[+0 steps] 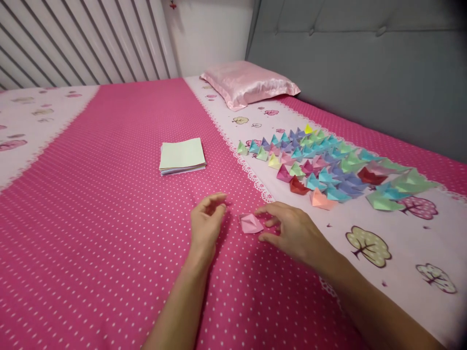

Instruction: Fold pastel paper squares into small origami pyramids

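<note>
A small pink folded-paper boat (250,223) sits on the dotted pink bedsheet between my hands. My right hand (292,228) is just right of it, thumb and forefinger apart on either side of the boat's right tip; whether a fingertip touches the paper I cannot tell. To the left, my left hand (207,218) hovers with curved fingers and nothing in it, a short gap from the boat. Beyond my hands lies a stack of paper sheets (182,154), pale green on top.
Rows of many-coloured paper boats (321,177) cover the white printed strip at right. A pink satin pillow (251,82) rests at the back, near the grey padded headboard (365,63). A white slatted panel (83,41) borders the bed's far side.
</note>
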`<state>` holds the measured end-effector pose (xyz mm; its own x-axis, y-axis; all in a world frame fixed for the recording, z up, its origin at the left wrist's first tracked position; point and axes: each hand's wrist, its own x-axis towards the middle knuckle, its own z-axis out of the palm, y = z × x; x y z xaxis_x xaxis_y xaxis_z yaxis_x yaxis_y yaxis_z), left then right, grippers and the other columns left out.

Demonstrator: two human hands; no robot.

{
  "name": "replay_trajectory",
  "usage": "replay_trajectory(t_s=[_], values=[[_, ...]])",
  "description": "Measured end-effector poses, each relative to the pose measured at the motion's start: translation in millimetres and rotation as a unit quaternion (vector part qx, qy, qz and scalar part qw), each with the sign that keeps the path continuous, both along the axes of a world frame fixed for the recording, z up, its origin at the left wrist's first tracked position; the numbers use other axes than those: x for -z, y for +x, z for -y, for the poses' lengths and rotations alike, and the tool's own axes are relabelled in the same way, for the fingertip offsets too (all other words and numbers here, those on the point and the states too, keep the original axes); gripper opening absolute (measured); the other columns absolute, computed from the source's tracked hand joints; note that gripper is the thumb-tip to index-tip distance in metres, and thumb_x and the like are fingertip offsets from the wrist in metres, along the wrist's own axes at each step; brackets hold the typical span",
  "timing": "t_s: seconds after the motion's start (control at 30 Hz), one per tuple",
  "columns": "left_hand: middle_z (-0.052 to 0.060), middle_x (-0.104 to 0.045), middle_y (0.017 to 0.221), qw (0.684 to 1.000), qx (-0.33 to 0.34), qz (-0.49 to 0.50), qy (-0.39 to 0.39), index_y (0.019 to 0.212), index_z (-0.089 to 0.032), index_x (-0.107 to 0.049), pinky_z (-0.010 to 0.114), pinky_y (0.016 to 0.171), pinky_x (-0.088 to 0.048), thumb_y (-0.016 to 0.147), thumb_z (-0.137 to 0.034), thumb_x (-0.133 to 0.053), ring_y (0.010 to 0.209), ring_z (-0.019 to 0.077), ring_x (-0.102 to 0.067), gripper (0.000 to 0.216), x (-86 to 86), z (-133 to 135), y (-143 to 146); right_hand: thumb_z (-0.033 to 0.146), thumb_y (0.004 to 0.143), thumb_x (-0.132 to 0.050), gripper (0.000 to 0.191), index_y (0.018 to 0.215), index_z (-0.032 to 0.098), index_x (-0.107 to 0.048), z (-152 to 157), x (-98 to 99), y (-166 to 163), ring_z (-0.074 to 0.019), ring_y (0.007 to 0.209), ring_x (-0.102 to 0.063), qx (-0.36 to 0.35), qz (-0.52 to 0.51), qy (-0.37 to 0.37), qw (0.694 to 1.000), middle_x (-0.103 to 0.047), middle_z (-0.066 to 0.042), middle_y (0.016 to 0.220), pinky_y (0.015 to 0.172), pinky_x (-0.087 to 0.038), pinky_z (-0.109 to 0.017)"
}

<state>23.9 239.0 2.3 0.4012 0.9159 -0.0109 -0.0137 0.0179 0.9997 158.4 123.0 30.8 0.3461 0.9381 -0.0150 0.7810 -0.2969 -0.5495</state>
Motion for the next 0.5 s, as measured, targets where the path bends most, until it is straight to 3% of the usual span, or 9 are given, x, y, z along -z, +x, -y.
replay_trajectory(t_s=[0.13, 0.5], values=[[0.005, -0.066, 0.083, 0.989, -0.105, 0.043, -0.091, 0.090, -0.014, -0.066, 0.026, 0.072, -0.046, 0.065, -0.023, -0.065, 0.072, 0.0118, -0.060, 0.027, 4.6, -8, -3, 0.009, 0.071, -0.063, 0.028, 0.095, 0.023, -0.066, 1, -3.2, 2, -0.0167, 0.077, -0.061, -0.017, 0.017, -0.009, 1.000, -0.067, -0.002, 0.091, 0.066, -0.044, -0.027], [0.002, -0.067, 0.076, 0.990, -0.093, 0.018, -0.107, 0.088, -0.015, -0.067, 0.021, 0.061, -0.046, 0.055, -0.023, -0.071, 0.068, 0.0105, -0.060, 0.034, 4.9, -17, 0, 0.010, 0.078, -0.057, 0.021, 0.080, 0.024, -0.072, -7, -14.8, -1, -0.0135, 0.075, -0.062, -0.016, 0.064, -0.024, 0.998, -0.070, 0.000, 0.080, 0.066, -0.041, -0.023]])
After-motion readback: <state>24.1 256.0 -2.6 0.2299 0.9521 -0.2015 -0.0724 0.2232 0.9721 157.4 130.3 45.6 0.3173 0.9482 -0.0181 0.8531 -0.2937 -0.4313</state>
